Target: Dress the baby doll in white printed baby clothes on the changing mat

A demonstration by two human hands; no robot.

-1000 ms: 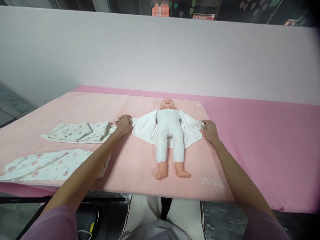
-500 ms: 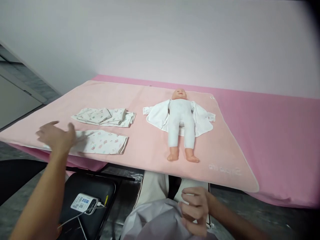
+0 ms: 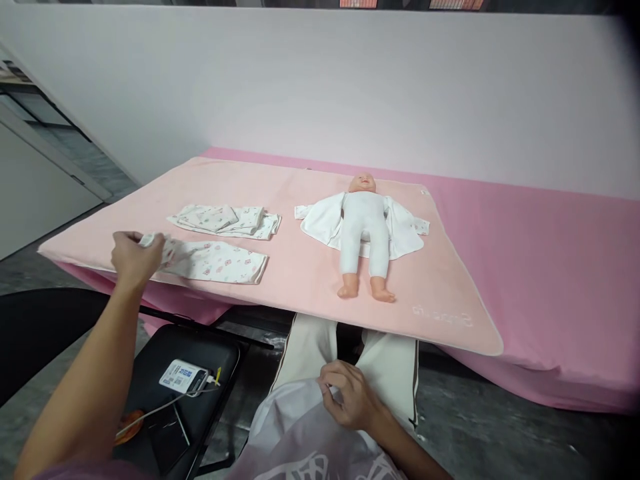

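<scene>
My left hand [image 3: 136,257] is closed on the left end of a folded white baby garment [image 3: 220,261] with a small pink print, near the front edge of the mat. That end is bunched and slightly raised. Behind it lies a second folded printed baby garment [image 3: 225,220]. My right hand [image 3: 350,395] rests over my lap with its fingers curled, and no object shows in it. Farther right, a baby doll [image 3: 364,227] in a white body suit lies on its back, on top of a spread-open white baby shirt [image 3: 320,220].
A pale pink mat [image 3: 300,287] covers part of a table with a darker pink cloth [image 3: 540,280]. A white wall [image 3: 350,87] rises behind. Below at left, a black chair [image 3: 215,353] holds a white power bank [image 3: 184,377] with a cable.
My left hand was open above the front garment's left end and has now gripped it, lifting it slightly. My right hand has moved left over my lap. The view has tilted up a little.
</scene>
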